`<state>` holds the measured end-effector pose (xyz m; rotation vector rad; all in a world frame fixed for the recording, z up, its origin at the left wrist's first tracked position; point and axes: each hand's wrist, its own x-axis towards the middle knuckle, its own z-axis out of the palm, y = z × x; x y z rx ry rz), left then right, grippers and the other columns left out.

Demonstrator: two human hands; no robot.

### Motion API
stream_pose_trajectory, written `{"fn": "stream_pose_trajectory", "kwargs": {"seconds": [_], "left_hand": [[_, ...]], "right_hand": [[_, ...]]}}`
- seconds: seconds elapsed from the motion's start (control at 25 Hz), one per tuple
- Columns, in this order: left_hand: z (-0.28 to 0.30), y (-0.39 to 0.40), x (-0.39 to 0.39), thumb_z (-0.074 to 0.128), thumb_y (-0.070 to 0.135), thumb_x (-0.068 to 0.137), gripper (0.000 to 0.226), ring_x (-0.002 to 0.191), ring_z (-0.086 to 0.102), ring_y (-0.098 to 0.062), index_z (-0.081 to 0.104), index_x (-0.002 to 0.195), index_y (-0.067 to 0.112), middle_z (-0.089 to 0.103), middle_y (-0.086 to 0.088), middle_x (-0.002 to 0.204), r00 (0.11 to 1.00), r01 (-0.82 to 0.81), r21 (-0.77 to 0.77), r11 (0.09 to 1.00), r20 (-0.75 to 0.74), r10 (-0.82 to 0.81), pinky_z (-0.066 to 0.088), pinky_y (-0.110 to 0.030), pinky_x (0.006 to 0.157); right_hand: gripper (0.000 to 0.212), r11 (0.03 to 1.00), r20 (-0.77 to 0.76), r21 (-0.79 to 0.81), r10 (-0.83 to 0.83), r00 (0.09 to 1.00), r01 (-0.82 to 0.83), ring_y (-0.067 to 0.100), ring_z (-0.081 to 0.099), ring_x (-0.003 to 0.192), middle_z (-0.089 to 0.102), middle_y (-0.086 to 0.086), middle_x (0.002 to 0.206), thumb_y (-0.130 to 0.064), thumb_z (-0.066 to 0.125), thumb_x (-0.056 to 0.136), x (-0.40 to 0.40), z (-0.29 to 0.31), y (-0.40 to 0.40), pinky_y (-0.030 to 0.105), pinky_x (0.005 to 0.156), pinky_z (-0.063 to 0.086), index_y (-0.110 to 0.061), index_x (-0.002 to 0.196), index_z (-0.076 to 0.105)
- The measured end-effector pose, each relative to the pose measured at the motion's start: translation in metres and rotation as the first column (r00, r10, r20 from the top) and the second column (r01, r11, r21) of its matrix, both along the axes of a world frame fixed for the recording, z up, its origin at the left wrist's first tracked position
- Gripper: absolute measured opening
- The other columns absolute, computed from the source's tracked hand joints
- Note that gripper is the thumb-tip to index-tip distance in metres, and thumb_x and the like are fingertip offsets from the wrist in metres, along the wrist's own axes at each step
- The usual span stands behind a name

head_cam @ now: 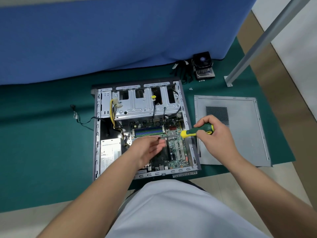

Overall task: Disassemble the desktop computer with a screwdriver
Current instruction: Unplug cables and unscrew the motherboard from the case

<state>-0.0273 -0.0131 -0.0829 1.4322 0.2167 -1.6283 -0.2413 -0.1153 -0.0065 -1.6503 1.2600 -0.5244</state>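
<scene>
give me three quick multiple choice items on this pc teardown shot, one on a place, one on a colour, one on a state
1. Where does the removed side panel lie?
A. right of the computer case
B. left of it
C. on top of it

2. What colours is the screwdriver handle?
A. red and black
B. green and yellow
C. plain blue

3. What is the right hand doing?
A. resting flat on the mat
B. gripping the screwdriver
C. lifting the panel

Answers: 1 A, the panel lies flat on the green mat right of the open case. 2 B, a green grip with yellow ends. 3 B, its fingers wrap the handle while the left hand steadies the shaft over the motherboard.
</scene>
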Motion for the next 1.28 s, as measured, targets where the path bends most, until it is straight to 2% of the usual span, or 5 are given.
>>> {"fn": "stream_pose_trajectory", "kwargs": {"seconds": [0.2,0.36,0.76,1.04,1.28], "left_hand": [[0.003,-0.003,0.0,0.06,0.001,0.099,0.018,0.095,0.077,-0.026,0.063,0.117,-0.002,0.078,-0.018,0.103,0.999,-0.046,-0.01,0.999,0.011,0.046,0.062,-0.026,0.07],[0.011,-0.007,0.0,0.061,0.002,0.098,0.019,0.097,0.077,-0.026,0.063,0.116,-0.003,0.076,-0.021,0.108,0.998,-0.056,-0.067,0.996,-0.036,0.053,0.061,-0.025,0.068],[0.027,-0.025,-0.004,0.061,-0.004,0.097,0.02,0.097,0.077,-0.025,0.072,0.114,0.001,0.077,-0.017,0.105,0.993,-0.019,-0.116,0.993,0.115,0.033,0.061,-0.025,0.076],[0.059,-0.079,-0.014,0.058,-0.006,0.098,0.02,0.088,0.076,-0.025,0.073,0.109,0.001,0.078,-0.017,0.099,0.944,0.159,-0.253,0.954,0.322,-0.072,0.062,-0.029,0.082],[0.069,-0.111,-0.017,0.067,-0.003,0.094,0.023,0.082,0.076,-0.029,0.055,0.112,0.003,0.076,-0.024,0.095,0.925,0.237,-0.261,0.936,0.354,-0.136,0.063,-0.032,0.074]], "right_hand": [[0.026,0.981,0.21,0.189,-0.088,0.974,0.048,0.015,0.062,0.065,0.074,-0.006,0.095,-0.001,0.068,0.086,-0.001,-0.008,-0.013,0.022,0.059,0.051,-0.024,0.096,0.064],[0.029,0.768,0.557,0.639,-0.423,0.715,-0.045,0.014,0.057,0.073,0.068,0.01,0.1,-0.017,0.08,0.083,0.003,-0.017,-0.022,0.024,0.063,0.049,-0.012,0.109,0.068],[0.025,0.791,0.603,0.611,-0.481,0.637,0.019,0.024,0.069,0.087,0.068,0.011,0.093,-0.031,0.072,0.093,0.012,-0.001,-0.08,0.039,0.083,0.06,-0.009,0.095,0.06],[0.022,0.939,0.204,0.258,0.179,0.962,-0.23,0.006,0.046,0.052,0.064,-0.007,0.073,-0.041,0.08,0.077,0.046,0.001,-0.108,0.025,0.053,0.039,-0.026,0.086,0.068],[0.017,0.9,0.118,0.297,0.297,0.948,-0.319,0.0,0.054,0.054,0.072,-0.005,0.075,-0.043,0.076,0.082,0.047,-0.025,-0.116,0.02,0.055,0.04,-0.03,0.091,0.073]]}}
